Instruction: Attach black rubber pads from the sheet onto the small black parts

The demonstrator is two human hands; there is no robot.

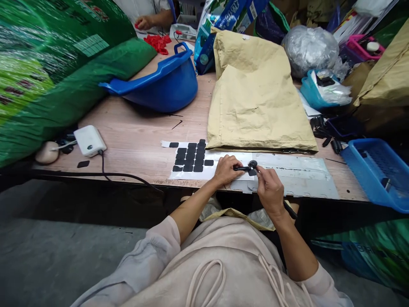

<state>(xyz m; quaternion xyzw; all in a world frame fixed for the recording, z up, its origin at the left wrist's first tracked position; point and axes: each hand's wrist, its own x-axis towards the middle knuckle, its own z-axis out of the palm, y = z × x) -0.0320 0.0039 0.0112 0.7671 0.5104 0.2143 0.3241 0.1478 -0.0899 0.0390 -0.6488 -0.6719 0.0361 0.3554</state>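
My left hand (226, 169) is closed on a slim black rod-shaped part (242, 169) that points to the right. Close beside it, my right hand (271, 191) pinches a small black part with a round head (252, 163). Whether the two parts touch, I cannot tell. A dark stick-like end (290, 209) shows by my right wrist, its other end hidden. Under and left of my hands lies a white backing sheet (217, 172) with rows of black square stickers (189, 157). One loose black square (252, 172) sits just below the round head.
Behind my hands lies a tan paper sack (255, 98). A blue basin (159, 85) and a green wrapped bundle (79, 72) stand to the left, with a white box (90, 140) on a cable. At right is a blue basket (380, 170). Another person's hand (144, 22) shows at the back.
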